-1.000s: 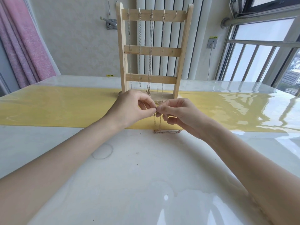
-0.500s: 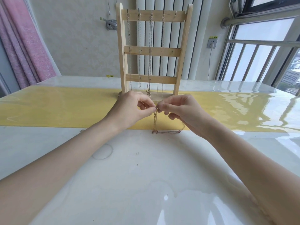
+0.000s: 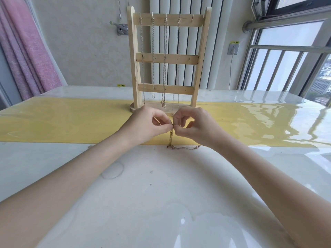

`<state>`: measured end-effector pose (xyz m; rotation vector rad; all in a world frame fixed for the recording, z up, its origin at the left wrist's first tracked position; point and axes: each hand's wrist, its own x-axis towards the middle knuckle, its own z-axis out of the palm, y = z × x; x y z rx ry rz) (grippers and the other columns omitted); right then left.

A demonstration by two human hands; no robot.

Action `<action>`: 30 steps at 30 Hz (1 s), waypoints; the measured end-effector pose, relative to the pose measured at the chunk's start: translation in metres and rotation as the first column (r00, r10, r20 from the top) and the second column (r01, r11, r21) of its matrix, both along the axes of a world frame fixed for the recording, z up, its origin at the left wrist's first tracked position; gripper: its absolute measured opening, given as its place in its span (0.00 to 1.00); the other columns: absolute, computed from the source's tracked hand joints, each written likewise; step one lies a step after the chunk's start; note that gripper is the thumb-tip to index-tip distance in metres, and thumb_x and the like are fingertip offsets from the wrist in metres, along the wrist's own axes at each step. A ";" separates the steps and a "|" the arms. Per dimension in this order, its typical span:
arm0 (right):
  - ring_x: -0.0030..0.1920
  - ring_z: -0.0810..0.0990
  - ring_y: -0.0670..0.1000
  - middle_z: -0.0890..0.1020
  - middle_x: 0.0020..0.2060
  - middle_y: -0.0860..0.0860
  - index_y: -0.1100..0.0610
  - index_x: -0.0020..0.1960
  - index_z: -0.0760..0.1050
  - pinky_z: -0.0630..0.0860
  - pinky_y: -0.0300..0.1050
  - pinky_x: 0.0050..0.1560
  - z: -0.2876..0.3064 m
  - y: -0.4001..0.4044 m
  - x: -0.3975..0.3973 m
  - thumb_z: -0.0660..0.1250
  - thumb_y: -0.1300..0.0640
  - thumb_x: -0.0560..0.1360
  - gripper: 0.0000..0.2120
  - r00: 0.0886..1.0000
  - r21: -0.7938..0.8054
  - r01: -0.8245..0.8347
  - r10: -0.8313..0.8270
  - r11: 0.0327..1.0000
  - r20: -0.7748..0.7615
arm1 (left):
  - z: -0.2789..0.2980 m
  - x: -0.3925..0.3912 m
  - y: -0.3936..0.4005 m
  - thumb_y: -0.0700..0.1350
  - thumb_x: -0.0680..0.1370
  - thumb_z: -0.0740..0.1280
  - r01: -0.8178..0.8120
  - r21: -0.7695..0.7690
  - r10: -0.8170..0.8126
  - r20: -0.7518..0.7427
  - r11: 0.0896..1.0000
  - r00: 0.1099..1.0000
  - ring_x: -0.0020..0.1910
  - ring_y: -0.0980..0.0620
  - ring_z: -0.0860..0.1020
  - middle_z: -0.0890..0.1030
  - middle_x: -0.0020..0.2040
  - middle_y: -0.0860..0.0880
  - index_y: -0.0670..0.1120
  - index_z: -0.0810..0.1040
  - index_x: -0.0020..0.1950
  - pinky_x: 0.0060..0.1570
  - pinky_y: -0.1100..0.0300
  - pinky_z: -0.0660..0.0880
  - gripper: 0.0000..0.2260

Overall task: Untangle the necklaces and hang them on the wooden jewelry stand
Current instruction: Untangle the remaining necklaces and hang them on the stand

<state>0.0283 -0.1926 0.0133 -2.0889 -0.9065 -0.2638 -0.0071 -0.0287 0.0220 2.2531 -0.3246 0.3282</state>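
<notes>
Left hand (image 3: 146,125) and right hand (image 3: 194,126) each pinch the gold necklace (image 3: 171,138) (apparently knotted); its tail lies on the desk (image 3: 161,194).

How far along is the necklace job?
Done: four chains hang from the top-rail hooks of the wooden stand. In hand: the left hand and right hand pinch a gold chain at one spot; its lower end lies bunched on the table. Left: freeing it and hanging it, likely on the free rightmost hook.
</notes>
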 end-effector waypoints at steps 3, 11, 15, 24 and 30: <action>0.37 0.72 0.46 0.73 0.37 0.46 0.50 0.35 0.72 0.67 0.30 0.35 -0.001 0.000 0.001 0.71 0.66 0.68 0.13 1.000 -0.011 0.023 -0.023 1.000 0.015 | 0.002 -0.002 -0.001 0.42 0.71 0.73 -0.011 -0.015 0.011 0.008 1.000 1.000 0.34 0.56 0.74 0.78 0.34 0.56 0.51 0.79 0.36 0.33 0.69 0.70 0.06; 0.37 0.72 0.40 0.70 0.40 0.43 0.51 0.38 0.75 0.69 0.28 0.39 0.000 0.000 0.002 0.72 0.67 0.67 0.12 0.988 -0.088 -0.022 0.035 0.996 0.147 | 0.005 -0.005 -0.002 0.39 0.72 0.71 -0.014 -0.092 0.001 -0.135 0.996 0.991 0.24 0.61 0.70 0.75 0.26 0.56 0.48 0.81 0.35 0.27 0.70 0.70 0.07; 0.39 0.71 0.39 0.70 0.41 0.43 0.50 0.39 0.76 0.69 0.29 0.39 0.003 -0.002 0.001 0.73 0.65 0.68 0.11 0.989 -0.112 -0.057 0.072 0.992 0.129 | 0.003 -0.004 -0.002 0.39 0.72 0.70 -0.022 -0.180 -0.017 -0.212 0.983 0.977 0.26 0.61 0.70 0.75 0.27 0.58 0.47 0.80 0.35 0.28 0.69 0.70 0.07; 0.42 0.74 0.43 0.73 0.44 0.46 0.48 0.37 0.76 0.68 0.30 0.42 0.009 -0.005 -0.003 0.72 0.63 0.72 0.11 0.976 -0.032 -0.128 0.120 0.991 -0.183 | -0.001 -0.005 -0.003 0.38 0.71 0.70 -0.015 -0.221 -0.029 -0.194 0.975 0.981 0.27 0.59 0.69 0.73 0.26 0.59 0.48 0.77 0.31 0.32 0.64 0.71 0.09; 0.37 0.72 0.44 0.74 0.41 0.48 0.55 0.37 0.77 0.71 0.37 0.37 0.010 -0.004 -0.005 0.69 0.66 0.73 0.09 0.944 0.091 -0.122 0.144 0.988 -0.297 | 0.006 -0.008 -0.004 0.36 0.72 0.68 0.009 -0.195 -0.020 -0.054 0.981 0.998 0.20 0.59 0.66 0.72 0.21 0.59 0.46 0.73 0.32 0.26 0.71 0.64 0.10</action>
